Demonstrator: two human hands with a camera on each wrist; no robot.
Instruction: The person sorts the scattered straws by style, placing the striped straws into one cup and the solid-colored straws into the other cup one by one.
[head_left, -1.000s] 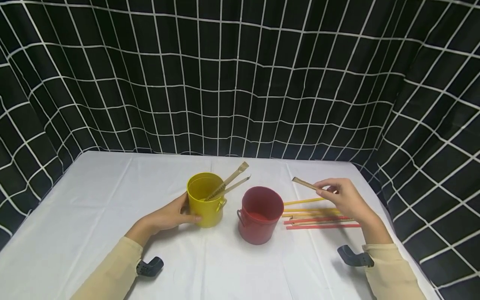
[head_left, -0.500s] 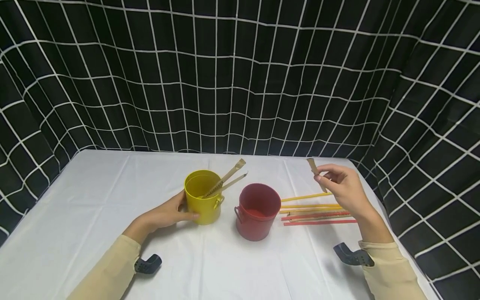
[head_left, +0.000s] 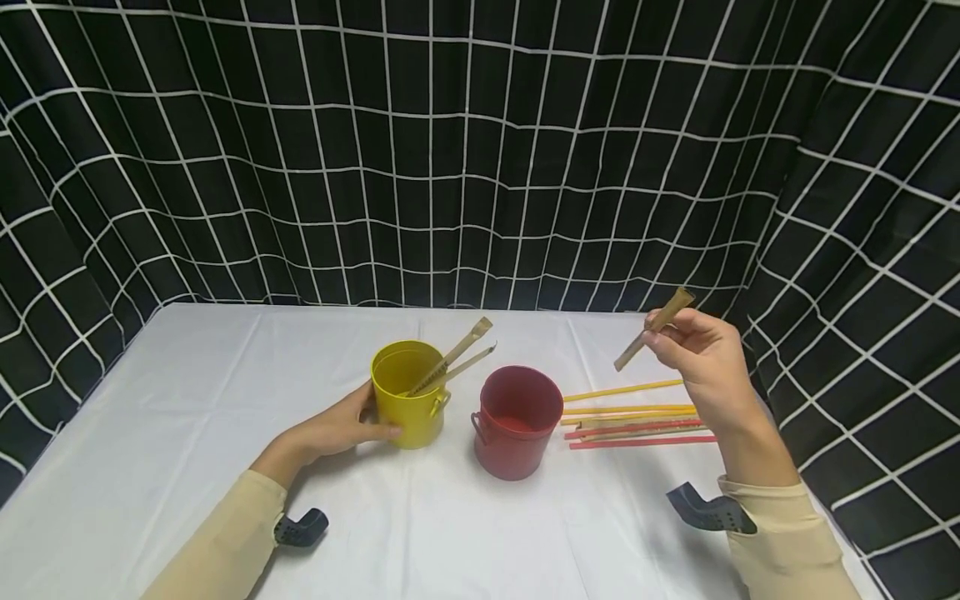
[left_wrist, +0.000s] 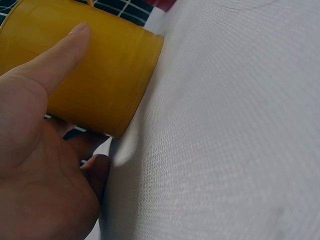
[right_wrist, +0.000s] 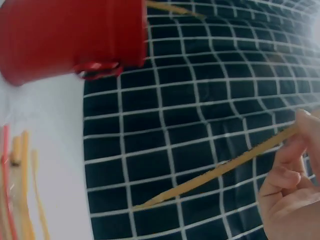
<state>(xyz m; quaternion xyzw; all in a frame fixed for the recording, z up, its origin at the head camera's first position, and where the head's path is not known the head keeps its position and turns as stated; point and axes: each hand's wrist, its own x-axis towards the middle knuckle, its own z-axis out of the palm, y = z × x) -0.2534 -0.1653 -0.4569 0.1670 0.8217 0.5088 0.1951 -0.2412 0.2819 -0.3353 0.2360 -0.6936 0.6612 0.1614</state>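
My left hand [head_left: 341,427] grips the side of a yellow bucket [head_left: 408,423], thumb on the near wall, as the left wrist view also shows. Two tan paintbrushes [head_left: 463,343] lean out over the bucket's right rim, one flat and one pointed. My right hand [head_left: 708,358] pinches another tan paintbrush [head_left: 656,325] between thumb and fingers above the table's right side. Its wide end tilts up and to the right, and its narrow end points down and left. The right wrist view shows its long thin handle [right_wrist: 215,172]. To the right of the yellow bucket stands a red bucket [head_left: 516,454].
Several thin yellow sticks [head_left: 622,390] and red sticks [head_left: 637,442] lie side by side right of the red bucket, with tan ones among them. A white cloth [head_left: 450,533] covers the table. A black curtain with white grid lines [head_left: 465,167] hangs around its back and sides.
My right hand has risen and turned the paintbrush from pointing left, through upright, to its wide end pointing up and right. My left hand stays on the yellow bucket.
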